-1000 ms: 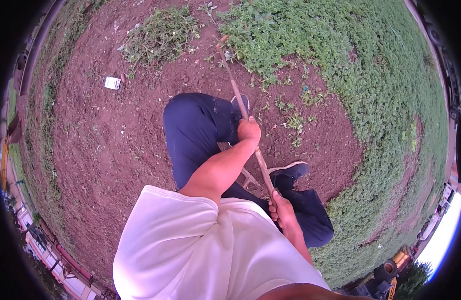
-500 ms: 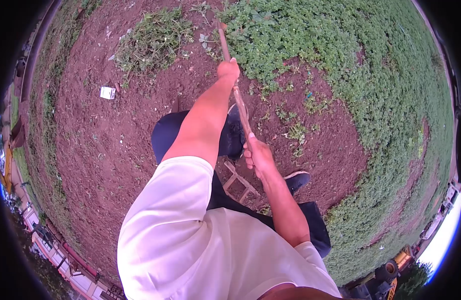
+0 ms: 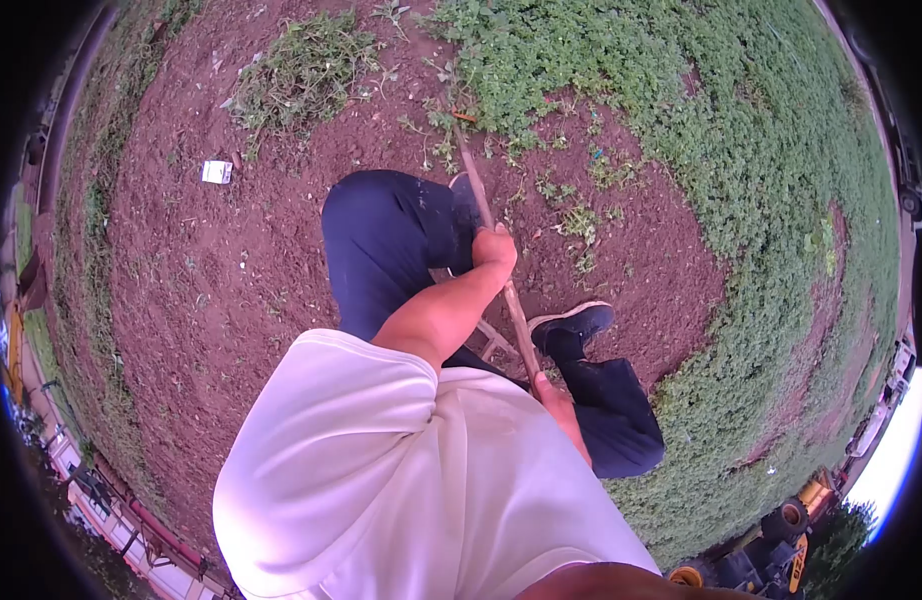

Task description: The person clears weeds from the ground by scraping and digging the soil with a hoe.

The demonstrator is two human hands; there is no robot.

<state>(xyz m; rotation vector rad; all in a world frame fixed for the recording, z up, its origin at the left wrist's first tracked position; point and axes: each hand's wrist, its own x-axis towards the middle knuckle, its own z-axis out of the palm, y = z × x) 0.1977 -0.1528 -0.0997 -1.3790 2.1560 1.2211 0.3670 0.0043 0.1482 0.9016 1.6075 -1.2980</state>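
A long wooden-handled hoe (image 3: 488, 205) slants from the ground ahead back toward my body. Its far end rests among weeds beside an orange piece, and the blade is hard to make out there. My left hand (image 3: 495, 248) wraps round the middle of the handle, in front of my bent knee. Lower down, close to my waist, my right hand (image 3: 554, 396) is closed on the near end of the same handle. Part of a small wooden stool (image 3: 495, 340) shows between my legs, mostly hidden by my body.
Dense green weeds (image 3: 781, 200) cover the ground ahead and to the right. Bare brown soil (image 3: 211, 330) spreads to the left. A heap of pulled weeds (image 3: 306, 75) and a small white carton (image 3: 217, 172) lie there. A yellow machine (image 3: 786, 520) stands at the lower right edge.
Both hands have come back toward my body, drawing the hoe with them. Its far end has moved nearer from the weeds ahead. My legs have shifted slightly and show more.
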